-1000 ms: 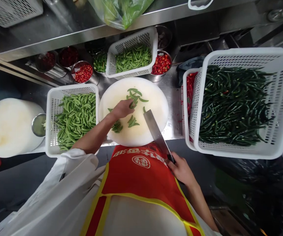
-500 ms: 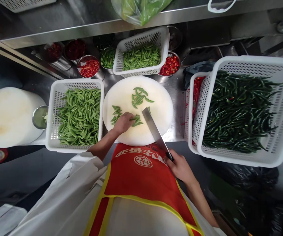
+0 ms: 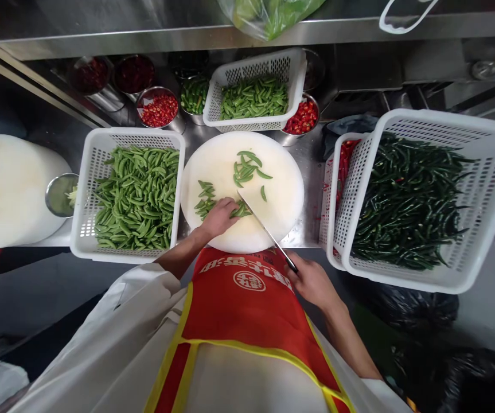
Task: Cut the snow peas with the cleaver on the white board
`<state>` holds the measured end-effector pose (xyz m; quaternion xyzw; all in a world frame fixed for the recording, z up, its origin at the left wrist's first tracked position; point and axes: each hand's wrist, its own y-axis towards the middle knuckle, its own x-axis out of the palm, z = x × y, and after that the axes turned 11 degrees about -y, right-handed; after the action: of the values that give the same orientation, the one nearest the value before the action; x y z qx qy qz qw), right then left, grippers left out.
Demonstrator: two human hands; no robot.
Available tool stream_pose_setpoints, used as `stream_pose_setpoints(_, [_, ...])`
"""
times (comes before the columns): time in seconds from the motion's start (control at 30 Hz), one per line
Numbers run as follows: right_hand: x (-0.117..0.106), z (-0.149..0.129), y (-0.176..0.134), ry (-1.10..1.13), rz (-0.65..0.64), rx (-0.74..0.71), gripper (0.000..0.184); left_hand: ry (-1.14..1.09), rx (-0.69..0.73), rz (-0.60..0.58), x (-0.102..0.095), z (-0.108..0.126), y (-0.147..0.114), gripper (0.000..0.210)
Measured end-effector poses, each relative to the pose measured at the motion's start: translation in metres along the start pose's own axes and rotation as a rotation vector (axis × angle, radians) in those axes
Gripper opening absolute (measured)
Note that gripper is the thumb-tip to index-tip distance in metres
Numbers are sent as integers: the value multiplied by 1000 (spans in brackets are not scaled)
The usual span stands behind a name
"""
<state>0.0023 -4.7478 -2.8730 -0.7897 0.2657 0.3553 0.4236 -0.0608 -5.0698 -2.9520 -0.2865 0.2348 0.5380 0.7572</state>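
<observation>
On the round white cutting board (image 3: 273, 166), my left hand (image 3: 221, 216) is closed over a small bunch of green pea pods (image 3: 241, 209), its fingertips on top of them. My right hand (image 3: 311, 281) grips the black handle of a long kitchen knife (image 3: 268, 232). Its blade slants across the board, edge-on to me, with the tip close beside the held pods. Cut pods (image 3: 205, 198) lie just left of my left hand. A loose pile of whole pods (image 3: 245, 167) is farther back, and one single pod (image 3: 263, 193) lies right of the blade.
Left of the board stands a white basket of pea pods (image 3: 88, 201); another white basket (image 3: 296, 80) is behind it. Steel pots of chopped red chillies (image 3: 160, 110) line the back. At right is a large basket (image 3: 483, 229) of dark green chillies. A metal shelf (image 3: 144, 40) overhangs the back.
The knife has swung left, its tip now against the held pods and its blade turned edge-on. My left hand stays over the pods. The view has shifted slightly.
</observation>
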Motion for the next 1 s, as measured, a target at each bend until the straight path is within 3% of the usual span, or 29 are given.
stream_pose_setpoints(0.2, [-5,-9,-8,60,21,19,30,-37,0,30,-1,3,-6,21])
stream_pose_setpoints(0.37, [-9,-26,-6,91,-20,-39,28,-12,89,23,1,-2,-14,13])
stream_pose_setpoints(0.6, [-16,-43,4,-60,-143,8,26,-19,204,34,12,-16,-13,22])
stream_pose_setpoints(0.77, [-7,-60,31,-149,-214,66,29,-10,280,99,16,-21,-12,20])
stream_pose_setpoints(0.87, [2,-60,42,-148,-179,63,29,22,315,111,15,-20,-15,19])
stream_pose_setpoints(1.0, [7,-47,28,-3,-57,42,33,79,249,132,10,-11,-11,18])
